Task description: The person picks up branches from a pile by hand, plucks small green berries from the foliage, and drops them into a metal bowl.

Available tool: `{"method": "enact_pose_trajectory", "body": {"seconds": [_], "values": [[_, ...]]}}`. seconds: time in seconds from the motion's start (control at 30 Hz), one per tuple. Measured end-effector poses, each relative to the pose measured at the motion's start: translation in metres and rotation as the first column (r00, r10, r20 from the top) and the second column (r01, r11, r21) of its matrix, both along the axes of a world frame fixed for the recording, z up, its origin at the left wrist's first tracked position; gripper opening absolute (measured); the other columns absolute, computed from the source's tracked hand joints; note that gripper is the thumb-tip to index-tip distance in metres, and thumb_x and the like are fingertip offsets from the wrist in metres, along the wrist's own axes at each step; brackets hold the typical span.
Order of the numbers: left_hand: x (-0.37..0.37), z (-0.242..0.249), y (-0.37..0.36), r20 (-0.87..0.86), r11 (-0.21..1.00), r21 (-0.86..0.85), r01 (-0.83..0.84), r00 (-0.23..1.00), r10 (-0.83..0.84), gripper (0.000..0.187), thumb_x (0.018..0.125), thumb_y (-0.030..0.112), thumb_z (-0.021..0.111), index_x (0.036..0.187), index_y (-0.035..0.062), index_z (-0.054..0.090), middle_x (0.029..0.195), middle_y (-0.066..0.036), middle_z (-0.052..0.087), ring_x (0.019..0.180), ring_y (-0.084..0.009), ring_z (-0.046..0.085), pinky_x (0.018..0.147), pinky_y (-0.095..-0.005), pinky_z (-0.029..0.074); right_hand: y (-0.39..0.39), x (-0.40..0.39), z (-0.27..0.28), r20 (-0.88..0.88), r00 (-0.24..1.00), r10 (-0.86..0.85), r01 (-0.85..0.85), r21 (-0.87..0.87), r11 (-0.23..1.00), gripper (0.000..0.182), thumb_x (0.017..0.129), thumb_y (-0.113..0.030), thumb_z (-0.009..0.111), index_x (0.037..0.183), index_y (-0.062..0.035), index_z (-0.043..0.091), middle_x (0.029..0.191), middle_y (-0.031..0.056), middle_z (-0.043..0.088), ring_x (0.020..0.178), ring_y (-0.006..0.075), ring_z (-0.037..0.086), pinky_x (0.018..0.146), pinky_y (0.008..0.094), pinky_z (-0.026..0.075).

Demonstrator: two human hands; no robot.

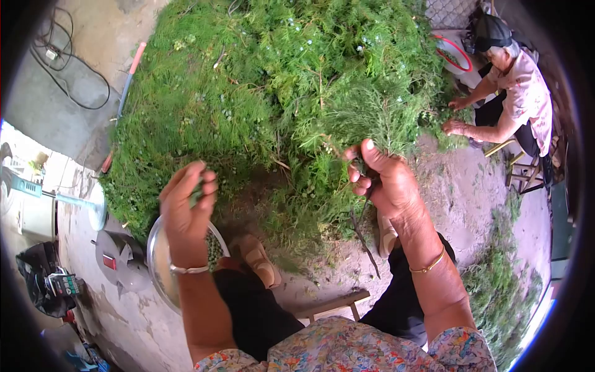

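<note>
My right hand point(393, 180) is closed around the stem of a leafy evergreen branch point(365, 118). Its green sprays fan out above my fingers, and a thin dark stem point(365, 245) hangs below them. On the other side, my left hand point(189, 201) has its fingers curled together; whatever sits in them is too small to make out. Below that hand stands a round metal bowl point(153, 263), partly hidden by my wrist, with small green cones or berries point(215, 251) inside. A large heap of cut evergreen branches point(266, 93) lies before both hands.
At the right, another person point(520, 99) sits on a wooden stool point(527, 173), hands at the heap's edge near a red-rimmed basin point(455, 54). A pole-handled tool point(131, 77) lies on the left. A pale-blue fan point(93, 204) and a cable point(83, 102) are farther left.
</note>
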State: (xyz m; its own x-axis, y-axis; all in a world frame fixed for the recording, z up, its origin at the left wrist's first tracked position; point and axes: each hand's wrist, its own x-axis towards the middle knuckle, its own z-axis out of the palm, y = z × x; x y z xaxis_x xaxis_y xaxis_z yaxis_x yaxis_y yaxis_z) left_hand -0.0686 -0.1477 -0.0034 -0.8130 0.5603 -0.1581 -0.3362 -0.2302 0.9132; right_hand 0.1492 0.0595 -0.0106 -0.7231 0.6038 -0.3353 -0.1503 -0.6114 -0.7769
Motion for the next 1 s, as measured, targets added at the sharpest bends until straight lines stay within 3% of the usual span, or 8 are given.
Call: {"method": "enact_pose_trajectory", "body": {"seconds": [0.13,0.2,0.27,0.4,0.5,0.6,0.73,1.0], "values": [[-0.05,-0.039,-0.092,-0.254,0.83,-0.522,-0.194,0.965,0.066,0.03,0.083,0.016,0.062,0.101,-0.0073,0.057,0.084,-0.014,0.061,0.068,-0.018,0.057,0.057,-0.0264,0.046,-0.005,-0.002,0.0,0.014,1.0,0.024,-0.025,0.164,0.986,0.025,0.09,-0.023,0.058,0.093,0.0019,0.061,0.074,0.0082,0.061,0.058,0.0123,0.053,0.047,0.0233,0.041],[-0.054,-0.075,-0.136,-0.636,0.315,-0.77,-0.555,0.711,-0.302,0.041,0.079,0.018,0.064,0.109,-0.0084,0.054,0.094,-0.021,0.06,0.082,-0.0288,0.059,0.072,-0.0356,0.048,-0.009,-0.004,-0.001,0.065,0.997,0.037,-0.056,0.311,0.949,0.022,0.09,-0.019,0.059,0.095,0.0015,0.063,0.074,0.0058,0.062,0.06,0.0104,0.057,0.049,0.0213,0.044],[-0.022,-0.065,-0.125,-0.675,-0.118,-0.429,-0.896,0.405,-0.616,0.053,0.075,0.018,0.066,0.119,-0.0069,0.049,0.109,-0.029,0.056,0.104,-0.0418,0.053,0.093,-0.0452,0.04,-0.013,-0.005,-0.001,0.099,0.994,0.043,-0.08,0.409,0.909,0.02,0.09,-0.018,0.059,0.096,0.001,0.063,0.073,0.0047,0.063,0.06,0.0092,0.056,0.05,0.0211,0.044],[0.006,-0.012,-0.075,-0.713,0.658,-0.612,-0.439,0.667,-0.218,0.05,0.076,0.014,0.067,0.118,-0.0065,0.05,0.113,-0.021,0.057,0.104,-0.0301,0.057,0.09,-0.0399,0.045,-0.025,-0.013,-0.017,0.166,0.986,-0.027,-0.08,0.605,0.792,0.014,0.087,-0.011,0.061,0.089,0.0033,0.062,0.068,0.0039,0.063,0.059,0.0083,0.057,0.051,0.0241,0.046],[0.052,0.013,0.003,-0.503,0.937,-0.348,0.027,0.839,-0.211,0.044,0.079,0.007,0.066,0.118,-0.0063,0.05,0.111,-0.014,0.059,0.1,-0.0194,0.059,0.085,-0.0316,0.049,-0.031,-0.019,-0.028,0.227,0.969,-0.101,-0.096,0.716,0.691,0.018,0.08,-0.008,0.065,0.073,0.007,0.058,0.062,0.0141,0.063,0.056,0.0199,0.062,0.05,0.0319,0.048],[0.089,0.008,0.065,-0.426,0.994,-0.07,0.079,0.899,-0.101,0.044,0.079,0.005,0.067,0.118,-0.0053,0.049,0.097,-0.011,0.062,0.091,-0.0138,0.058,0.079,-0.0268,0.049,-0.04,-0.021,-0.039,0.348,0.908,-0.233,-0.243,0.891,0.383,0.014,0.072,-0.006,0.063,0.066,0.0038,0.055,0.063,0.0224,0.059,0.063,0.0421,0.059,0.054,0.043,0.048],[0.082,-0.026,0.093,-0.353,1.0,0.0,0.024,0.935,-0.023,0.019,0.081,0.004,0.066,0.096,-0.003,0.056,0.072,0.001,0.055,0.066,-0.0034,0.046,0.057,-0.02,0.039,-0.052,-0.025,-0.052,0.322,0.92,-0.223,-0.333,0.943,-0.01,0.028,0.074,-0.016,0.07,0.062,0.0035,0.054,0.057,0.024,0.055,0.06,0.044,0.057,0.053,0.0478,0.046],[0.083,-0.03,0.09,-0.021,0.981,0.187,-0.044,0.999,0.048,0.01,0.081,0.003,0.066,0.073,0.0054,0.061,0.072,0.003,0.057,0.066,-0.0048,0.049,0.061,-0.0203,0.038,-0.03,-0.012,-0.006,0.571,0.806,0.155,-0.591,0.774,0.227,0.045,0.073,-0.036,0.073,0.077,0.0066,0.058,0.072,0.0228,0.061,0.067,0.0349,0.062,0.061,0.0418,0.05]]}}
